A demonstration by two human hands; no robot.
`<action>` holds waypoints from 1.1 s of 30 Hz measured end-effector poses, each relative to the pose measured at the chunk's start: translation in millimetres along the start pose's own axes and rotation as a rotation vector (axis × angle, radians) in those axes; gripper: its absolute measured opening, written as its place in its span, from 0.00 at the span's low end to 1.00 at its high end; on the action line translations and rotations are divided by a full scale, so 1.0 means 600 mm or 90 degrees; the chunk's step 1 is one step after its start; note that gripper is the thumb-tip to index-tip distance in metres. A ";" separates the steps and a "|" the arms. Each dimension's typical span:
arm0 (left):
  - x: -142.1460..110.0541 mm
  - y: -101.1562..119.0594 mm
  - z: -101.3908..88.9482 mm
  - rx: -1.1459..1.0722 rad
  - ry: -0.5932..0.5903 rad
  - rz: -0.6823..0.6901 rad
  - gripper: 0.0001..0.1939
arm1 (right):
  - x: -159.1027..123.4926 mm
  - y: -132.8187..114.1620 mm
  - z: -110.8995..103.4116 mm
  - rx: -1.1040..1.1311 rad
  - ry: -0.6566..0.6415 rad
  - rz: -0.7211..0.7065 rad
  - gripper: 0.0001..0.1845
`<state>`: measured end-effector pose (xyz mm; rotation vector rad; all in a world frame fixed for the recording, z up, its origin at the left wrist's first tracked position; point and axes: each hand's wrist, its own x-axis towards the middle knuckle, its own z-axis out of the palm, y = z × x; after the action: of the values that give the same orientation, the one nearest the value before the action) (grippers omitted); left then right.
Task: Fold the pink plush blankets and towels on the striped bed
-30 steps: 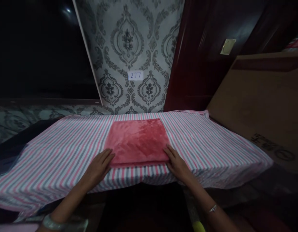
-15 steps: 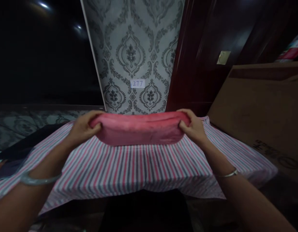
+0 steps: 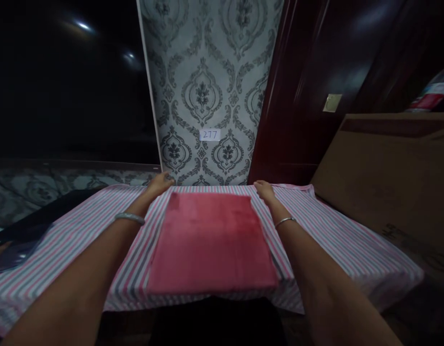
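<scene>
A pink folded cloth [image 3: 213, 240] with a soft surface lies flat, roughly square, on the striped tablecloth [image 3: 333, 240]. Its near edge reaches the front of the table. My left hand [image 3: 160, 184] is just beyond its far left corner, fingers loosely bent and a little apart, holding nothing I can see. Off the far right corner is my right hand [image 3: 264, 190], fingers also loosely bent and partly turned from view, with nothing visible in them. Both hands appear apart from the pink cloth, over the far part of the tablecloth.
A large dark screen [image 3: 70, 86] stands at the left, above a dark flat item [image 3: 22, 247]. On the right is a big cardboard box [image 3: 384, 168] with a bottle [image 3: 433, 93] on top. Patterned wallpaper behind carries a paper label [image 3: 209, 134] reading 277.
The pink cloth, held up by its two ends before, now lies spread flat on the tablecloth. Both hands have let go and moved farther forward and inward.
</scene>
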<state>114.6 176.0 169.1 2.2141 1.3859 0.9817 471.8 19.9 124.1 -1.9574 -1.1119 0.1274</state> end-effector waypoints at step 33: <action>-0.100 -0.068 0.232 0.303 -0.238 0.071 0.31 | -0.111 0.069 0.181 -0.340 -0.178 -0.186 0.28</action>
<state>170.3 150.9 24.7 2.6604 1.4345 0.2476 409.0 28.7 6.1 -2.2532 -1.7434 -0.0642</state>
